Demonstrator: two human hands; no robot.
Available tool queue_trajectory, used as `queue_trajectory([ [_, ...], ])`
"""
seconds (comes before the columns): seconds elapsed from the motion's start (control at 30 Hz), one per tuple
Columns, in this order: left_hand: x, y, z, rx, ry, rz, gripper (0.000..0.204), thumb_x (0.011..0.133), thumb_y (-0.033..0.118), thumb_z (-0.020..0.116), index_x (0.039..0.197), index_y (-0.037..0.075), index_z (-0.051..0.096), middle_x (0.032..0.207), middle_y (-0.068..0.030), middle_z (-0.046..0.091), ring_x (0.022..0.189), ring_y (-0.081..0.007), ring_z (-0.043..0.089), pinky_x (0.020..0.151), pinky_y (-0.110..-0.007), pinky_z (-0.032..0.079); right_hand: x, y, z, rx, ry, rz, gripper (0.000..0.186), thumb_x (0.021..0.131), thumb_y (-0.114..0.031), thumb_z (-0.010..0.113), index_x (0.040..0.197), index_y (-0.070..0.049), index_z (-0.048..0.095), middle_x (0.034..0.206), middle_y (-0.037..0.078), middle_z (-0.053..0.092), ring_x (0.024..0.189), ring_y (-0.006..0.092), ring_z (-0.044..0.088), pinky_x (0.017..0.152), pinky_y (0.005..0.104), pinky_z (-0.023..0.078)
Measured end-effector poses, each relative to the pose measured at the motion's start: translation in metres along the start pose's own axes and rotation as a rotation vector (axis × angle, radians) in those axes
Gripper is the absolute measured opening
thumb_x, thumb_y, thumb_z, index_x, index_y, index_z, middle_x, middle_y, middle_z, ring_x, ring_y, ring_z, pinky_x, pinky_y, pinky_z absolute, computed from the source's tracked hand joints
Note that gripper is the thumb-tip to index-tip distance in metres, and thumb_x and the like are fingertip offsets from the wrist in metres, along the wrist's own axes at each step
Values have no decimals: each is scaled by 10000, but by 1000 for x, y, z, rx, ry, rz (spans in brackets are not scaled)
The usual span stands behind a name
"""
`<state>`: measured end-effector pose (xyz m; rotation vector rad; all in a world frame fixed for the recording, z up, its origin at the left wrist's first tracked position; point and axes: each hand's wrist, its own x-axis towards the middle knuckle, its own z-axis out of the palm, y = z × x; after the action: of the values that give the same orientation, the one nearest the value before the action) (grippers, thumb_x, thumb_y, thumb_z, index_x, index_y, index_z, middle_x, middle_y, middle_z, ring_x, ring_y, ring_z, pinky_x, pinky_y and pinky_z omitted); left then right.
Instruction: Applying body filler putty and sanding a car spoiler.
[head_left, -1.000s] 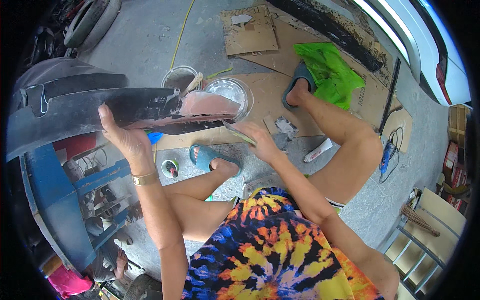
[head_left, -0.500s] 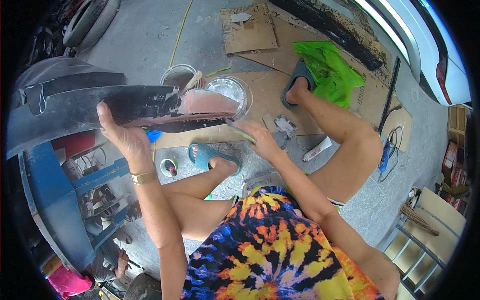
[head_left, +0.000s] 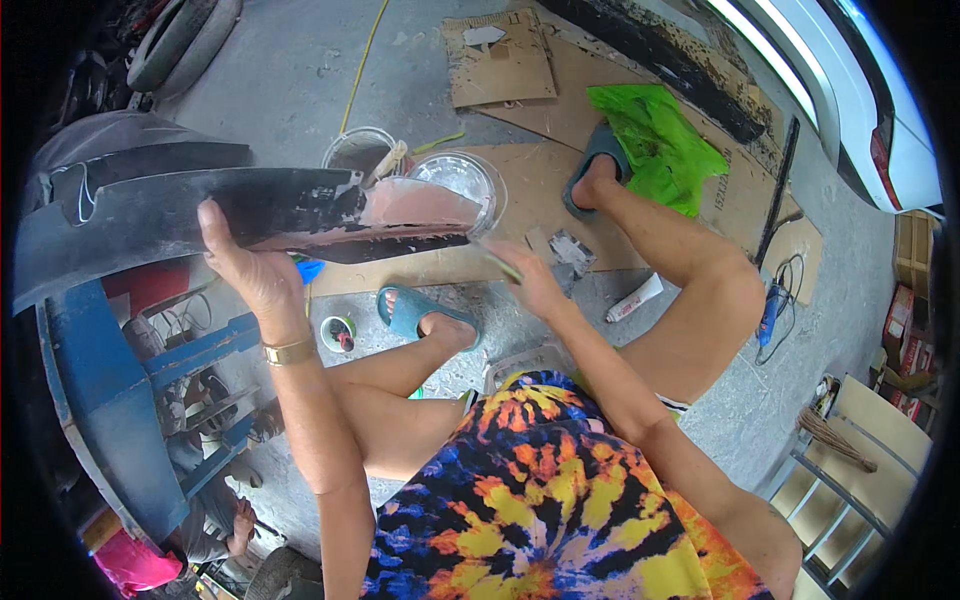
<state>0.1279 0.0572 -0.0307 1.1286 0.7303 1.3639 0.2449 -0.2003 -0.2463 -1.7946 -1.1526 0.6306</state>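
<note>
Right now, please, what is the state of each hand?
Left hand: holding the long, curved, black panel, thumb side visible.
Right hand: closed on a thin, flat, greenish tool, somewhat blurred.

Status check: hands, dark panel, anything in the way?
Left hand holding dark panel, thumb on its face. Right hand gripping thin flat tool by panel's right end, contact unclear. Pinkish patch on panel. Nothing visible between tool and panel.

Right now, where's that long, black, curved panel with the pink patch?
In the head view, the long, black, curved panel stretches across the upper left, held by the left hand, its pink-patched end partly covering the round, silvery tin.
</note>
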Motion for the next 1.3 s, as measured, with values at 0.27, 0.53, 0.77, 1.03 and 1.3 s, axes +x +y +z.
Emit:
queue_trajectory([
  [0.27,-1,-4,-6,-19,-9,-10,395,890,345,665,1145,55,581,1067,-53,632,978,-168,603,886,-344,489,19,-84,-14,102,7,-99,611,690,137,563,1270,-54,581,1240,179,608,1155,362,571,1011,421,432],
  [0.53,-6,-1,-11,-26,-5,-35,433,892,412,654,1142,61,622,1141,-53,641,1053,-188,585,977,-358,432,33,-91,-9,144,13,-145,653,663,116,571,1291,-64,575,1251,173,604,1160,356,568,1010,422,441],
  [0.77,-6,-2,-9,-36,8,-28,455,864,365,690,1169,53,559,1082,-53,618,978,-174,595,908,-359,473,33,-92,-4,148,31,-161,615,678,108,584,1271,-56,581,1233,162,615,1142,363,572,999,424,449],
  [1.03,-6,-3,-9,-3,21,-19,468,883,435,657,1165,64,612,1143,-52,637,1060,-186,580,979,-360,427,30,-94,-2,127,20,-160,663,647,121,578,1287,-50,565,1247,167,603,1154,364,560,1004,424,445],
  [1.3,-5,-2,-9,26,18,-14,464,880,430,662,1157,61,614,1129,-49,639,1034,-180,586,971,-355,430,32,-97,0,108,62,-182,643,631,98,630,1256,-45,577,1221,161,614,1137,361,565,994,415,455],
])
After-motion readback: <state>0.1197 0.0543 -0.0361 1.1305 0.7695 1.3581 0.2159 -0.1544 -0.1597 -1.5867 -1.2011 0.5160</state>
